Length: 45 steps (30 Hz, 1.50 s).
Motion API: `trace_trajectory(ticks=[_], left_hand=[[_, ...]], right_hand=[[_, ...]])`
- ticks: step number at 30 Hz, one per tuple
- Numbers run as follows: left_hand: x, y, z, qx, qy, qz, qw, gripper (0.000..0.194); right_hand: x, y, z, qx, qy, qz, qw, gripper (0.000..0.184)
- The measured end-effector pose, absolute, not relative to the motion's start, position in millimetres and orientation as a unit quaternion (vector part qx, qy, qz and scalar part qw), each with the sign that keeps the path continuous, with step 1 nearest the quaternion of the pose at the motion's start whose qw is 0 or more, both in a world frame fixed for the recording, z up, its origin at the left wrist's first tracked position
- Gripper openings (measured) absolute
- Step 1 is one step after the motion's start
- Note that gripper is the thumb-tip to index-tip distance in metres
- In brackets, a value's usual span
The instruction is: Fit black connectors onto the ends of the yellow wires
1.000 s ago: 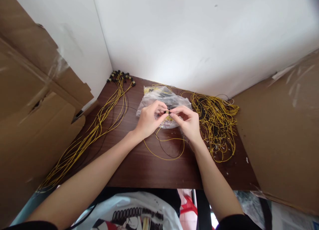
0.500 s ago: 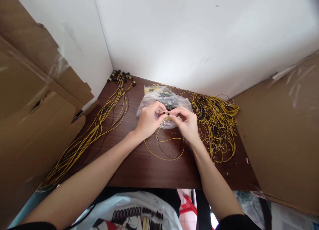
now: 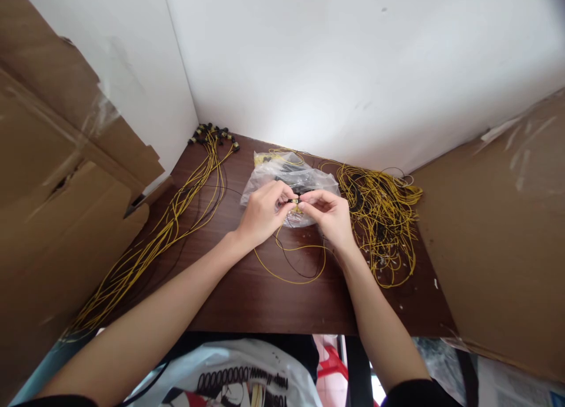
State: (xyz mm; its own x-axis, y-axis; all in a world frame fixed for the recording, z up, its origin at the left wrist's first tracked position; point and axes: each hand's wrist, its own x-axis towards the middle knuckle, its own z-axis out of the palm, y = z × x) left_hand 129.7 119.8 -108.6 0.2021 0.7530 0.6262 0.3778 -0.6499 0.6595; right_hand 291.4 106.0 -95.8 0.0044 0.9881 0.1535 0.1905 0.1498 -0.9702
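As blk/yel part sits over near half of plastic bag, L hand pinches its left end, R hand its right; long axis approx L-R, neither hand nearer. Yel cable loops on bag's near side.

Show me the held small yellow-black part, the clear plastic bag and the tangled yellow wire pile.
Held small yellow-black part (image 3: 295,201), head view, its middle.
Clear plastic bag (image 3: 304,174), head view, upper side.
Tangled yellow wire pile (image 3: 382,219), head view, centre.
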Motion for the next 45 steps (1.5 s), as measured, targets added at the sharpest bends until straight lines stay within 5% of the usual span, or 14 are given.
trace_trajectory(ticks=[19, 29, 45], left_hand=[[131.1, 120.9, -106.3, 0.748, 0.377, 0.502, 0.215, 0.014], [133.5, 126.2, -113.2, 0.687, 0.383, 0.524, 0.327, 0.016], [133.7, 123.6, -110.0, 0.715, 0.368, 0.523, 0.282, 0.012]], right_hand=[[290.8, 104.8, -88.4, -0.523, -0.59, 0.383, 0.481, 0.011], [292.6, 105.7, -91.0, -0.524, -0.583, 0.383, 0.488, 0.012], [291.7, 104.3, -91.1, -0.527, -0.602, 0.368, 0.475, 0.014]])
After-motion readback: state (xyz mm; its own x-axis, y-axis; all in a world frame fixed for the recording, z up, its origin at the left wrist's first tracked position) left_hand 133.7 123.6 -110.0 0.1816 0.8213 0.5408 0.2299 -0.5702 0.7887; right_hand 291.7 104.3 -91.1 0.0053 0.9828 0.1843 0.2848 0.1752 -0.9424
